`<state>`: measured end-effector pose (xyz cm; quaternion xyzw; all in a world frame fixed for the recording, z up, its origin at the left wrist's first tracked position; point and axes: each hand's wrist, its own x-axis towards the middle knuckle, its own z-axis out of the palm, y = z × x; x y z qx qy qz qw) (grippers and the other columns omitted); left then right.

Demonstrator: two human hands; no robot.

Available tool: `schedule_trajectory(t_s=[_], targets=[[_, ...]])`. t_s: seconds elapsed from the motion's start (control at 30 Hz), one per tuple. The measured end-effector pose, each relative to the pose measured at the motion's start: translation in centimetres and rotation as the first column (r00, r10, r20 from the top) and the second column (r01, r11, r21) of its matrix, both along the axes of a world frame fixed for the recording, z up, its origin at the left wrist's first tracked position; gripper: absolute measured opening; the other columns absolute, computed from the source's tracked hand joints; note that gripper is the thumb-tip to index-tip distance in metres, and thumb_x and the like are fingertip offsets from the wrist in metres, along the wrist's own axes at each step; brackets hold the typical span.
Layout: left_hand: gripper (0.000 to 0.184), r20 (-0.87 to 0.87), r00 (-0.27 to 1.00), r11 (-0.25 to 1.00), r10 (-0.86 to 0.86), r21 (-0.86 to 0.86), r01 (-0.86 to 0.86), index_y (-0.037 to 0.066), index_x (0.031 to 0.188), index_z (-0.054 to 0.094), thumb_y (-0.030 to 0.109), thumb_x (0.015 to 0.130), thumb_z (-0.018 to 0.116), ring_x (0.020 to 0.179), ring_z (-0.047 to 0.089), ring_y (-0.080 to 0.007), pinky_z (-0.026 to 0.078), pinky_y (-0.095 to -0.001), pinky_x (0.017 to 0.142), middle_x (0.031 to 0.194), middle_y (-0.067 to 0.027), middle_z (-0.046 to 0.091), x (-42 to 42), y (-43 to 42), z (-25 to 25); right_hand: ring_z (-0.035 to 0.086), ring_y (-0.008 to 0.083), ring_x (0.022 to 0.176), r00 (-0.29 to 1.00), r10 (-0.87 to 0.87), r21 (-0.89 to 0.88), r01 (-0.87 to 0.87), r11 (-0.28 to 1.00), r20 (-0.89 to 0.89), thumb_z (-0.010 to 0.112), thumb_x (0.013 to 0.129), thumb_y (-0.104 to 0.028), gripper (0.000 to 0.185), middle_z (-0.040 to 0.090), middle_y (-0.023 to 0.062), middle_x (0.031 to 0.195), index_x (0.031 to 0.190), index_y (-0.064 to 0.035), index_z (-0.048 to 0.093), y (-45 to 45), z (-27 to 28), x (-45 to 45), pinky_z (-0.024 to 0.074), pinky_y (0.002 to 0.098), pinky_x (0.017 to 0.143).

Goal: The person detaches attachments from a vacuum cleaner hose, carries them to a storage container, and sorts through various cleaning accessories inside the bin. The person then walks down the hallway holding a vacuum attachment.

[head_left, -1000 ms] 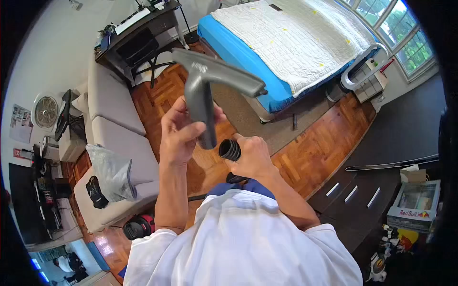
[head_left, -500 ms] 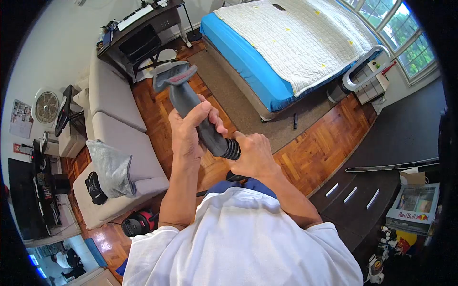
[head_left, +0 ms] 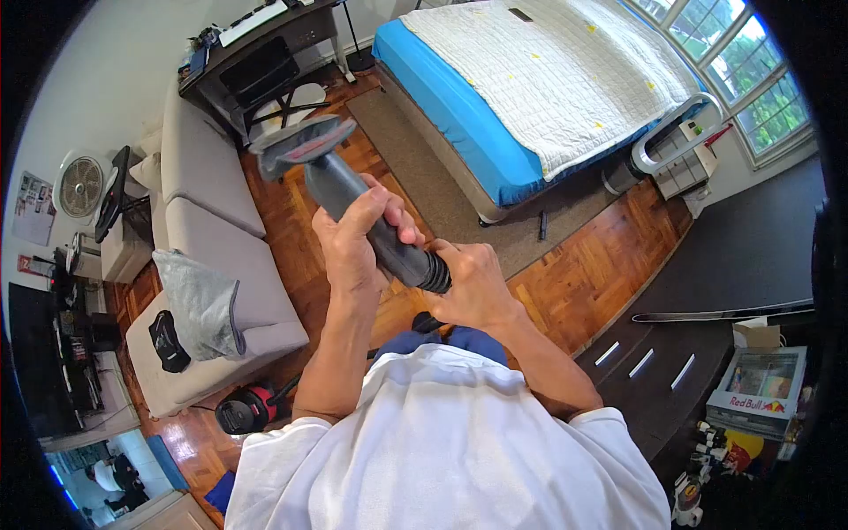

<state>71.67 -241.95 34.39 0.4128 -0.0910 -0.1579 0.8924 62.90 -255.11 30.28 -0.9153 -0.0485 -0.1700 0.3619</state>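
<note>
A dark grey vacuum cleaner nozzle [head_left: 340, 187] with a wide, flared head is held up in front of my chest, tilted to the upper left. My left hand [head_left: 358, 238] wraps round the middle of its handle, thumb on top. At the lower end, my right hand [head_left: 473, 283] is closed round the black ribbed hose end [head_left: 436, 272]; part of that end is hidden in my fingers. A pinkish-red strip shows on the face of the head. On the floor at lower left stands a red and black vacuum cleaner [head_left: 247, 409].
A beige sofa [head_left: 212, 216] runs along the left, with a grey cloth [head_left: 199, 305] over it. The bed [head_left: 459, 124] stands ahead on a brown rug [head_left: 397, 146]. To the right is a dark cabinet [head_left: 654, 353]; a desk [head_left: 265, 49] stands at the far left.
The nozzle head has swung slightly left and turned a little in my hands. My grip stays in place on both ends. The view has shifted slightly.
</note>
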Motion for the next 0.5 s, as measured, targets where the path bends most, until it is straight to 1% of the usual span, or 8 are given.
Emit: schedule_trajectory(t_s=[0.03,0.1,0.2,0.27,0.33,0.4,0.43,0.5], targets=[[0.019,-0.003,1.0,0.999,0.031,-0.027,-0.031,0.004,0.1,0.054,0.015,0.087,0.063,0.055,0.058,-0.0201,0.054,-0.0387,0.052,0.07,-0.0072,0.053,-0.1,0.0,-0.1,0.065,0.041,0.068,1.0,0.001,0.0,-0.001,1.0,0.0,0.073,0.06,-0.02,0.031,0.065,0.0204,0.071,0.081,-0.0019,0.06,0.0,0.1,0.1,0.0523,0.048,0.065],[0.019,-0.008,0.998,0.997,0.062,-0.053,-0.062,0.004,0.1,0.054,0.015,0.087,0.064,0.055,0.058,-0.02,0.054,-0.0389,0.052,0.07,-0.0071,0.054,-0.3,0.2,-0.2,0.065,0.0415,0.067,0.999,-0.009,-0.131,0.002,0.991,-0.052,0.073,0.061,-0.021,0.032,0.065,0.0204,0.072,0.084,-0.0015,0.061,0.1,0.6,0.1,0.0525,0.0478,0.064],[0.02,-0.013,0.995,0.99,0.103,-0.093,-0.104,0.005,0.1,0.054,0.016,0.087,0.065,0.055,0.058,-0.0201,0.055,-0.0396,0.052,0.07,-0.0069,0.055,-0.4,0.4,-0.6,0.064,0.0403,0.065,0.998,-0.038,-0.129,0.032,0.991,-0.041,0.072,0.059,-0.016,0.033,0.064,0.02,0.072,0.088,-0.0008,0.063,0.5,1.6,0.1,0.0517,0.0471,0.061],[0.02,-0.029,0.99,0.979,0.137,-0.15,-0.139,0.006,0.099,0.054,0.016,0.086,0.066,0.055,0.058,-0.02,0.055,-0.0405,0.053,0.07,-0.0067,0.055,-0.3,0.5,-0.9,0.064,0.0397,0.065,0.999,-0.051,-0.151,0.048,0.987,-0.018,0.072,0.06,-0.016,0.031,0.064,0.0195,0.072,0.086,-0.0014,0.063,0.6,1.4,0.2,0.0515,0.0466,0.06],[0.02,-0.037,0.986,0.977,0.16,-0.134,-0.164,0.006,0.098,0.054,0.017,0.086,0.066,0.055,0.058,-0.0199,0.055,-0.0407,0.053,0.07,-0.0069,0.055,-0.2,0.5,-1.0,0.064,0.0391,0.065,0.998,-0.063,-0.17,0.063,0.983,0.006,0.072,0.061,-0.016,0.029,0.064,0.0189,0.071,0.085,-0.002,0.062,0.9,1.1,0.4,0.0512,0.0461,0.059],[0.02,-0.047,0.982,0.975,0.182,-0.118,-0.187,0.006,0.097,0.054,0.017,0.086,0.066,0.055,0.058,-0.0198,0.055,-0.0408,0.053,0.07,-0.007,0.055,0.0,0.5,-1.0,0.064,0.038,0.065,0.99,-0.124,-0.181,0.133,0.974,0.061,0.072,0.064,-0.016,0.025,0.063,0.0176,0.071,0.082,-0.0036,0.059,1.2,0.7,0.4,0.0505,0.0458,0.057],[0.02,-0.064,0.981,0.977,0.186,-0.096,-0.191,0.006,0.096,0.053,0.017,0.086,0.066,0.055,0.058,-0.0197,0.055,-0.0408,0.053,0.07,-0.007,0.055,0.1,0.5,-1.0,0.064,0.038,0.065,0.99,-0.124,-0.181,0.133,0.974,0.061,0.072,0.064,-0.016,0.025,0.063,0.0176,0.071,0.082,-0.0036,0.059,1.2,0.6,0.5,0.0505,0.0458,0.057],[0.019,-0.085,0.978,0.978,0.189,-0.074,-0.195,0.006,0.094,0.053,0.017,0.086,0.066,0.055,0.058,-0.0197,0.055,-0.0408,0.053,0.07,-0.0071,0.055,0.3,0.5,-1.1,0.065,0.0381,0.067,0.997,-0.069,-0.187,0.074,0.98,0.029,0.076,0.063,-0.016,0.033,0.064,0.0181,0.076,0.087,-0.0034,0.058,1.0,0.5,0.5,0.0526,0.0473,0.062]])
